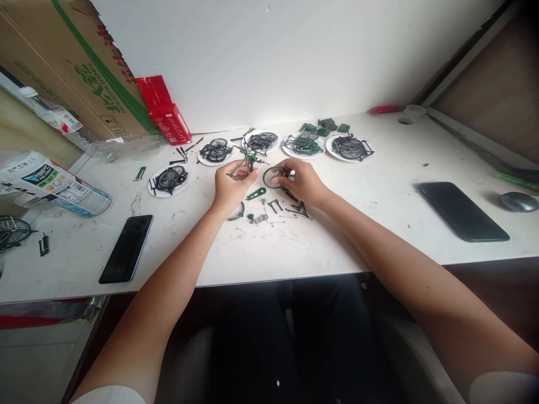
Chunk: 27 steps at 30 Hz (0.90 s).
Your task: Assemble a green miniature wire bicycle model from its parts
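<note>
Above the middle of the white table, my left hand is closed on a small green model bicycle frame. Close beside it, my right hand pinches a green spoked toy wheel. A narrow gap separates the wheel from the frame. Below the hands lie loose green parts: a chain guard, a U-shaped piece, a curved mudguard and a branched piece, with several tiny bits among them. My fingers hide portions of both the frame and the wheel.
White plates with black model parts and green parts line the back. A phone lies left, with a plastic pouch behind it. A red box stands back left. A black pad and a mouse lie right.
</note>
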{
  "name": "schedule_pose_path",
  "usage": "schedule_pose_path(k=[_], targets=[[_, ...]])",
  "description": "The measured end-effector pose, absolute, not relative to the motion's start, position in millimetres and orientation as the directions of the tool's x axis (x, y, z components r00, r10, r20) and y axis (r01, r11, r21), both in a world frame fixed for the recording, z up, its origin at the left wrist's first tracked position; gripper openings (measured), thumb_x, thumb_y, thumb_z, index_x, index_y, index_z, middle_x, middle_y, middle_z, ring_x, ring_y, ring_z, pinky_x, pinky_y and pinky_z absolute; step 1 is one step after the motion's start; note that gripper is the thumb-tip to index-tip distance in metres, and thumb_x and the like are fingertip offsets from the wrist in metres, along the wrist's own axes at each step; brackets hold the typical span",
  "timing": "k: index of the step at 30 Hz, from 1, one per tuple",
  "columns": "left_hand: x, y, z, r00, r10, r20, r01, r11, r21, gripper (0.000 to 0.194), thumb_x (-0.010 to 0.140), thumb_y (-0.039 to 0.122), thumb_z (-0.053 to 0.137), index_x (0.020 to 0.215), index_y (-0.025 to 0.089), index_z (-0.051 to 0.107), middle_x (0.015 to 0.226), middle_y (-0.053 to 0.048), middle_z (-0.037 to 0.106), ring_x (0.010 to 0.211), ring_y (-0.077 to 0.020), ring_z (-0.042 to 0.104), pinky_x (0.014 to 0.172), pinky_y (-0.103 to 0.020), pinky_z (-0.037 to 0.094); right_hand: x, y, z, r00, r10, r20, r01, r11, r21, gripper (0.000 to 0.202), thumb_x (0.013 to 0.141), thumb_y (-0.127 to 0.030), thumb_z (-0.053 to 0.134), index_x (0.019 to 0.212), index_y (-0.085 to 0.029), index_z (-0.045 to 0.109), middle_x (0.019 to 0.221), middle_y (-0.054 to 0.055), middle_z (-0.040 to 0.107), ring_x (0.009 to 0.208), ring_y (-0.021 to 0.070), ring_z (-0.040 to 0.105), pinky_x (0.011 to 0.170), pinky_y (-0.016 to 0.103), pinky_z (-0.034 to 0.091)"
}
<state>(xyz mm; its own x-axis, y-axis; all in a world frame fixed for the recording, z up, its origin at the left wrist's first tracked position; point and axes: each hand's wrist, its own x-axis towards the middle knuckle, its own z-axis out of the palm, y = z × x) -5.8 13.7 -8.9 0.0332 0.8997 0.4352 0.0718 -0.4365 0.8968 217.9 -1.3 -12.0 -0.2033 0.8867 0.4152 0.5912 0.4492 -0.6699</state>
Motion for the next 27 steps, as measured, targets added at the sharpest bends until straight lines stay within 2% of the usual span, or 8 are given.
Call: schedule_pose_path(k=[4, 7, 10, 14, 18, 21, 24, 27], targets=[[-5.3, 16.6, -7.8, 0.005, 0.938, 0.347, -0.098, -0.345, 0.933, 0.044, 0.065, 0.04, 0.098, 0.096, 0.017, 0.078, 0.101, -0.01, 0.081, 0.083, -0.0187, 0.073, 0.08, -0.033, 0.062, 219.6, -2.3, -5.7, -0.045, 0.846, 0.532, 0.634, 0.436, -0.639, 0.039, 0.097, -0.06, 0.071, 0.098, -0.022, 0.076, 0.089, 0.008, 0.065, 0.087, 0.0264, 0.06, 0.082, 0.041, 0.051], [-5.9, 15.2, -4.9, 0.046, 0.951, 0.307, -0.146, -0.298, 0.943, 0.048, 0.063, 0.043, 0.1, 0.098, 0.017, 0.079, 0.106, -0.011, 0.081, 0.082, -0.0179, 0.072, 0.08, -0.034, 0.061, 219.7, -6.0, -1.0, 0.073, 0.864, 0.498, 0.621, 0.351, -0.7, 0.046, 0.097, -0.065, 0.069, 0.091, -0.021, 0.077, 0.074, 0.006, 0.063, 0.077, 0.0245, 0.062, 0.076, 0.04, 0.05], [-7.0, 13.2, -2.9, 0.072, 0.961, 0.265, -0.136, -0.254, 0.958, 0.05, 0.064, 0.046, 0.1, 0.1, 0.019, 0.079, 0.109, -0.011, 0.081, 0.083, -0.0176, 0.071, 0.08, -0.034, 0.06, 218.4, -9.0, 0.9, 0.084, 0.905, 0.417, 0.543, 0.309, -0.781, 0.048, 0.096, -0.065, 0.069, 0.091, -0.019, 0.081, 0.065, 0.005, 0.065, 0.067, 0.0241, 0.065, 0.069, 0.04, 0.051], [-9.1, 13.4, -2.8, 0.083, 0.976, 0.203, -0.112, -0.194, 0.975, 0.052, 0.064, 0.048, 0.1, 0.103, 0.02, 0.079, 0.11, -0.01, 0.082, 0.082, -0.0167, 0.071, 0.079, -0.032, 0.058, 214.2, -9.4, -0.5, 0.029, 0.919, 0.393, 0.411, 0.348, -0.843, 0.044, 0.091, -0.057, 0.072, 0.109, -0.019, 0.083, 0.087, 0.01, 0.079, 0.079, 0.0273, 0.074, 0.074, 0.043, 0.061], [-9.9, 13.9, -2.5, 0.097, 0.98, 0.174, -0.124, -0.161, 0.979, 0.052, 0.063, 0.049, 0.1, 0.103, 0.021, 0.08, 0.111, -0.011, 0.082, 0.082, -0.0164, 0.071, 0.078, -0.032, 0.057, 210.3, -8.7, -0.9, 0.027, 0.926, 0.376, 0.331, 0.346, -0.878, 0.042, 0.093, -0.051, 0.065, 0.115, -0.018, 0.08, 0.108, 0.013, 0.081, 0.098, 0.029, 0.075, 0.079, 0.043, 0.065], [-9.2, 13.3, -2.3, 0.1, 0.979, 0.179, -0.116, -0.168, 0.979, 0.05, 0.064, 0.048, 0.099, 0.102, 0.021, 0.08, 0.109, -0.01, 0.082, 0.082, -0.0167, 0.071, 0.078, -0.032, 0.057, 210.4, -8.6, 0.7, 0.057, 0.922, 0.383, 0.285, 0.352, -0.892, 0.044, 0.099, -0.059, 0.06, 0.114, -0.021, 0.076, 0.111, 0.012, 0.078, 0.103, 0.028, 0.074, 0.072, 0.039, 0.065], [-8.4, 12.2, -2.3, 0.118, 0.974, 0.194, -0.109, -0.181, 0.977, 0.048, 0.066, 0.048, 0.098, 0.101, 0.021, 0.08, 0.106, -0.01, 0.082, 0.081, -0.0162, 0.07, 0.079, -0.032, 0.057, 212.2, -8.3, 1.6, 0.09, 0.891, 0.446, 0.283, 0.406, -0.869, 0.046, 0.097, -0.068, 0.065, 0.113, -0.025, 0.07, 0.11, 0.011, 0.074, 0.103, 0.0273, 0.072, 0.066, 0.036, 0.063], [-8.0, 11.0, -2.5, 0.144, 0.969, 0.2, -0.118, -0.184, 0.976, 0.049, 0.066, 0.049, 0.099, 0.101, 0.02, 0.08, 0.105, -0.01, 0.082, 0.081, -0.0163, 0.07, 0.08, -0.033, 0.058, 213.0, -7.7, -0.2, 0.073, 0.889, 0.453, 0.28, 0.418, -0.864, 0.053, 0.094, -0.074, 0.068, 0.124, -0.03, 0.063, 0.101, 0.008, 0.07, 0.098, 0.0273, 0.07, 0.058, 0.036, 0.061]])
